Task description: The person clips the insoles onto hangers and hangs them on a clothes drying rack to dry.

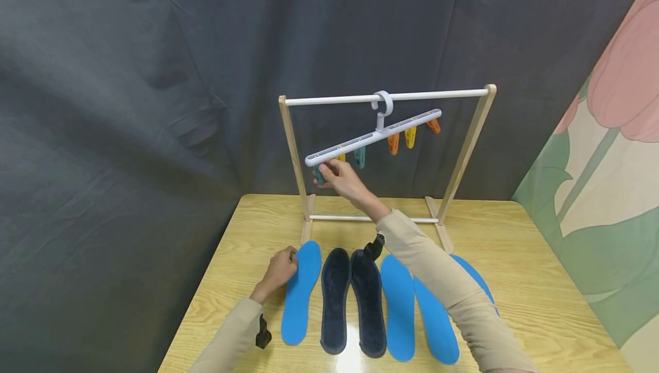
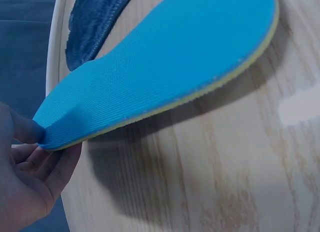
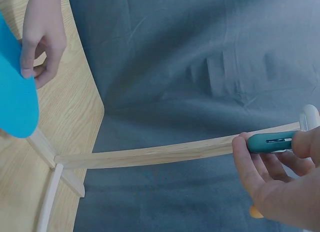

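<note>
My left hand [image 1: 281, 266] pinches the edge of the leftmost blue insole [image 1: 300, 304], thumb on top and fingers beneath in the left wrist view. That insole [image 2: 150, 72] is tilted, its near part lifted off the table with a shadow below. Up at the rack, my right hand [image 1: 346, 183] grips a teal clip [image 3: 270, 142] between thumb and fingers. The clip is at the left end of a white clip hanger [image 1: 373, 138], which hangs slanted, its left end lower. Yellow, teal and orange clips [image 1: 393, 144] hang along the rest of it.
The hanger's hook sits on the white top bar [image 1: 334, 100] of a wooden-legged rack [image 1: 465, 153]. Two dark fuzzy insoles [image 1: 336, 301] lie at mid-table, with several more blue insoles [image 1: 399, 316] to their right, partly under my right forearm. Behind hangs a dark curtain [image 1: 154, 104].
</note>
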A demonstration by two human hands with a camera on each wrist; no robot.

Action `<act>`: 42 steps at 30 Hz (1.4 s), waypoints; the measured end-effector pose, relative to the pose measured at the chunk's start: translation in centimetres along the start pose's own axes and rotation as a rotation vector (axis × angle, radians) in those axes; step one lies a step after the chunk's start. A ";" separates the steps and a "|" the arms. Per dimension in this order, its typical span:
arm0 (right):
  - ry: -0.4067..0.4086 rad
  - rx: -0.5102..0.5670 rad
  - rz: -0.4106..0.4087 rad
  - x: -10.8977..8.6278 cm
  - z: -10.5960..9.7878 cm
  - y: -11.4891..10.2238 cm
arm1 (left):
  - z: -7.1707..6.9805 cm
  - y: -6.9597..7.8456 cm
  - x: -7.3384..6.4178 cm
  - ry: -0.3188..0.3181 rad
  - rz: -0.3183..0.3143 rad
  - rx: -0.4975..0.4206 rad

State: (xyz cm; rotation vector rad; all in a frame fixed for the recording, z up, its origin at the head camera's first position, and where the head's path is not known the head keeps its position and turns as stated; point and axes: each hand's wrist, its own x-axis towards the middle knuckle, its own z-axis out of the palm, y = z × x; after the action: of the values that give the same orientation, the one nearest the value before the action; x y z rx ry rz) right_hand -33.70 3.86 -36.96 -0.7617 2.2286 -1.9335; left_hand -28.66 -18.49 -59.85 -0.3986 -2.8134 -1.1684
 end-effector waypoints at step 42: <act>-0.002 0.010 0.051 0.0 0.0 -0.4 | -1.3 2.8 1.6 0.248 0.062 -0.180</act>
State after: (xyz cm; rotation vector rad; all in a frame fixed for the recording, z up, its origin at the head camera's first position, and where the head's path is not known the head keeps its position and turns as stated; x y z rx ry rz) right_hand -33.53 3.85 -36.60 -0.6976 2.2132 -1.9182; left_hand -29.51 -17.19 -56.72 -0.3238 -2.4788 -1.3589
